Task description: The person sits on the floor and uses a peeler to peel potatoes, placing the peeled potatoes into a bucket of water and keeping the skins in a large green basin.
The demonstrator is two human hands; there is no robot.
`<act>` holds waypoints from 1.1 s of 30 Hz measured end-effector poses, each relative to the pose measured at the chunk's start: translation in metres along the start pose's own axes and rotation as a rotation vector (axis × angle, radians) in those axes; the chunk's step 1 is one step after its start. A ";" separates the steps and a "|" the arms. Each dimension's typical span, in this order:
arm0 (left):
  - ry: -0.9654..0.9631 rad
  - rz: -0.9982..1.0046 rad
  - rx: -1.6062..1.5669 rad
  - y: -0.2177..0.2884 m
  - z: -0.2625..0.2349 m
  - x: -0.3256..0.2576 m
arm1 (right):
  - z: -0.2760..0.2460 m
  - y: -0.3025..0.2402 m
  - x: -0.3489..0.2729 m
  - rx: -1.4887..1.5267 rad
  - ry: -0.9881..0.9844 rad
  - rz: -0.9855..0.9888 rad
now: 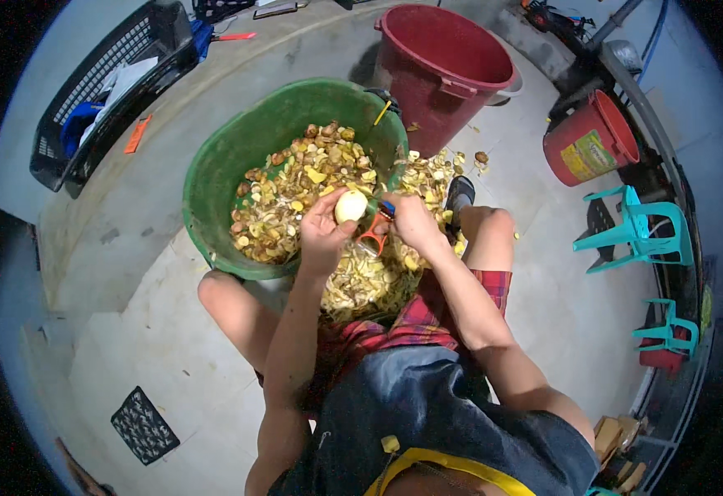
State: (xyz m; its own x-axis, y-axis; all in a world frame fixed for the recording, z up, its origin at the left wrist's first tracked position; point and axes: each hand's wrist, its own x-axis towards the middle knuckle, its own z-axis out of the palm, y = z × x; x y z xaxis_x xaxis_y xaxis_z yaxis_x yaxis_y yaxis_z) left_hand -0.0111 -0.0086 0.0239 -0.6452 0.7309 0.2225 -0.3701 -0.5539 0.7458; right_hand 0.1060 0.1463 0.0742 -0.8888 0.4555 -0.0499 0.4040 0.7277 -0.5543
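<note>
On a pale floor (560, 306), 2 red bins (415, 103) stood right of a green tub (212, 190). Over its near right side, the left hand (324, 236) had fingers clamped on a pale peeled vegetable (350, 207); the right hand's (413, 221) gripped an orange peeler (379, 225).

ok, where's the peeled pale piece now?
Head view, just above centre: the peeled pale piece is held in the left hand, left of the right hand, near the green tub's lower right.

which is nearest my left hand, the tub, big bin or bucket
The green tub, right beside your left hand; the large red bin stands farther forward, and the smaller red bucket well off to the right.
</note>
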 end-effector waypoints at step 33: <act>0.054 -0.103 -0.020 0.010 0.005 -0.001 | 0.017 0.006 -0.030 0.055 0.028 0.155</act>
State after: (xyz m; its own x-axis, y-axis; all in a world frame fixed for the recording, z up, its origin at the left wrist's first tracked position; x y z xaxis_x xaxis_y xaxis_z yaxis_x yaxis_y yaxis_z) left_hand -0.0111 -0.0132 0.0341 -0.6380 0.7620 0.1110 -0.4494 -0.4855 0.7499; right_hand 0.1316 0.1280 0.0578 -0.8104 0.5744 -0.1156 0.5225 0.6191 -0.5863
